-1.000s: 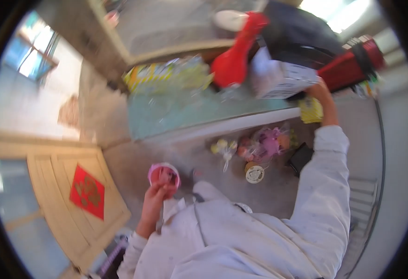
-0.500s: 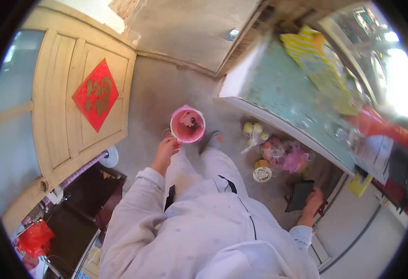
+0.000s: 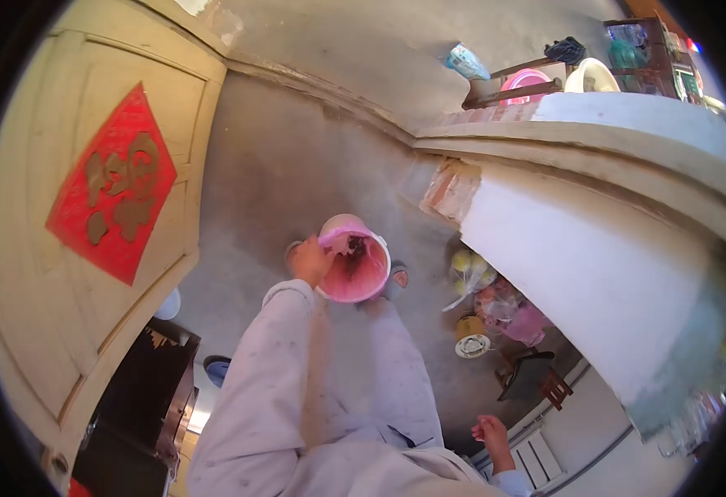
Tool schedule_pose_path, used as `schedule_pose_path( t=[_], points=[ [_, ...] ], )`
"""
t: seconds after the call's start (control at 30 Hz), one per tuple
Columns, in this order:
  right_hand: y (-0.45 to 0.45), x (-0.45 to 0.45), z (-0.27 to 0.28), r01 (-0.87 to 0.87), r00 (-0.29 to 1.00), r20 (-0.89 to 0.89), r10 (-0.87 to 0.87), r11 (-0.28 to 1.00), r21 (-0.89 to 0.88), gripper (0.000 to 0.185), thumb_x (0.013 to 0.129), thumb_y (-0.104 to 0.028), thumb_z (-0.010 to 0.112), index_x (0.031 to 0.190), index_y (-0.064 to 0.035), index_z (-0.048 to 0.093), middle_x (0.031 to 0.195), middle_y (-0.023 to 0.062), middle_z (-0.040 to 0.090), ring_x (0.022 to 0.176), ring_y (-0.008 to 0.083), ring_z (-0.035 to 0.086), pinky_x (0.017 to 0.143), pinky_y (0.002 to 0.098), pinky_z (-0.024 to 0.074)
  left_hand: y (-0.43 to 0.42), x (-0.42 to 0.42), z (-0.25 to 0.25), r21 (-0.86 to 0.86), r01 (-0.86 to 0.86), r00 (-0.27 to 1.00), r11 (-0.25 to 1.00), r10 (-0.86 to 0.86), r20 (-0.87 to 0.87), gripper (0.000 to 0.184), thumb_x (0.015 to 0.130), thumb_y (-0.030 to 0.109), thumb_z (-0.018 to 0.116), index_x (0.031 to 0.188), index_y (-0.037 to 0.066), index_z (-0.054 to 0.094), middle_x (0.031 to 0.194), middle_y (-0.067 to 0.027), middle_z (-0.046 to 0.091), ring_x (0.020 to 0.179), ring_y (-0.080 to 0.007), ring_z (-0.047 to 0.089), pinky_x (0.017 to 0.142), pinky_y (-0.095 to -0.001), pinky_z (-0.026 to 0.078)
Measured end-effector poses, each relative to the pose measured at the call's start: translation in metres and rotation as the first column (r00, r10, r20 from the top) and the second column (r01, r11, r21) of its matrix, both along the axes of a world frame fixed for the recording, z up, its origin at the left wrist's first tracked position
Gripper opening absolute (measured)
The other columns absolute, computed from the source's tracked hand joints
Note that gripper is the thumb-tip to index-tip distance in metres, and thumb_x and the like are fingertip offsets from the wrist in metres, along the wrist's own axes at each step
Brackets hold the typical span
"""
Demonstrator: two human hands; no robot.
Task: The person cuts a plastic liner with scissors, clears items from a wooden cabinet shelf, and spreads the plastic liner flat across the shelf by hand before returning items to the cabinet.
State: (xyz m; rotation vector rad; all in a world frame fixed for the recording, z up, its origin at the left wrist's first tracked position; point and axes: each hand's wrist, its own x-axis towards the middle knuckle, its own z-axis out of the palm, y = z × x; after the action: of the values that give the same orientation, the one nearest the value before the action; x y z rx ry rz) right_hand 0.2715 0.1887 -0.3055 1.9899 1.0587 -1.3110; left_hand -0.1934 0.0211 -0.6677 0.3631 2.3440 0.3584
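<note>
My left hand [image 3: 309, 262] is closed on the rim of a pink bucket [image 3: 355, 277], which hangs tilted in front of my legs. Inside the bucket lies some dark and pale waste. At the lower right, my right hand [image 3: 490, 432] is away from the bucket, its fingers curled with nothing visible in them. Near that hand stands a small dark stool [image 3: 526, 375].
A wooden door [image 3: 164, 108] with a red paper diamond [image 3: 119, 186] stands at the left. To the right are a white-sided counter [image 3: 562, 248], bagged produce [image 3: 508, 311] and a yellow roll [image 3: 471, 337]. A doorway threshold [image 3: 322, 95] crosses the floor ahead.
The view has swung from the counter top toward the doorway. My right hand has left the white box on the counter and dropped to my side. The bucket stays in my left hand.
</note>
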Motion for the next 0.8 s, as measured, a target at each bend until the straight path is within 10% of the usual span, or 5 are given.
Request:
schedule_pose_path(
  t=[0.3, 0.57, 0.67, 0.8],
  points=[
    [-0.024, -0.122, -0.069, -0.149, 0.985, -0.087, 0.15, 0.989, 0.028, 0.02, 0.092, -0.017, 0.048, 0.101, -0.0012, 0.056, 0.073, 0.0054, 0.06, 0.061, 0.0115, 0.055, 0.054, 0.0244, 0.045, -0.013, -0.033, -0.066, -0.002, 0.414, 0.862, 0.91, -0.391, 0.322, 0.03, 0.076, 0.029, 0.059, 0.095, 0.005, 0.057, 0.093, -0.0181, 0.063, 0.088, -0.0345, 0.061, 0.077, -0.0443, 0.047],
    [-0.021, -0.274, -0.098, -0.214, 0.911, -0.354, 0.212, 0.976, 0.033, 0.022, 0.091, -0.017, 0.05, 0.103, -0.0001, 0.056, 0.076, 0.0031, 0.059, 0.064, 0.0095, 0.053, 0.057, 0.0232, 0.0435, -0.043, -0.145, 0.068, 0.138, 0.052, 0.942, 0.989, -0.095, 0.322, 0.031, 0.075, 0.026, 0.056, 0.094, 0.002, 0.061, 0.086, -0.0198, 0.064, 0.08, -0.0341, 0.062, 0.072, -0.0417, 0.048],
    [-0.015, -0.345, -0.109, -0.209, 0.869, -0.419, 0.263, 0.963, 0.17, 0.027, 0.09, -0.02, 0.052, 0.108, 0.0002, 0.056, 0.083, 0.0037, 0.061, 0.07, 0.0107, 0.056, 0.061, 0.0233, 0.0448, -0.016, -0.233, 0.21, 0.222, -0.145, 0.9, 0.964, 0.036, 0.433, 0.033, 0.076, 0.026, 0.056, 0.096, 0.001, 0.062, 0.08, -0.0184, 0.064, 0.073, -0.0299, 0.063, 0.067, -0.0381, 0.049],
    [0.014, -0.462, -0.109, -0.025, 0.826, -0.523, 0.212, 0.939, 0.342, 0.037, 0.086, -0.027, 0.057, 0.11, 0.0008, 0.056, 0.089, 0.0073, 0.063, 0.074, 0.0135, 0.057, 0.066, 0.0284, 0.0466, 0.006, -0.3, 0.273, 0.307, -0.1, 0.913, 0.946, -0.035, 0.405, 0.033, 0.076, 0.026, 0.057, 0.098, 0.002, 0.061, 0.076, -0.0155, 0.064, 0.068, -0.0255, 0.063, 0.064, -0.0354, 0.049]
  ],
)
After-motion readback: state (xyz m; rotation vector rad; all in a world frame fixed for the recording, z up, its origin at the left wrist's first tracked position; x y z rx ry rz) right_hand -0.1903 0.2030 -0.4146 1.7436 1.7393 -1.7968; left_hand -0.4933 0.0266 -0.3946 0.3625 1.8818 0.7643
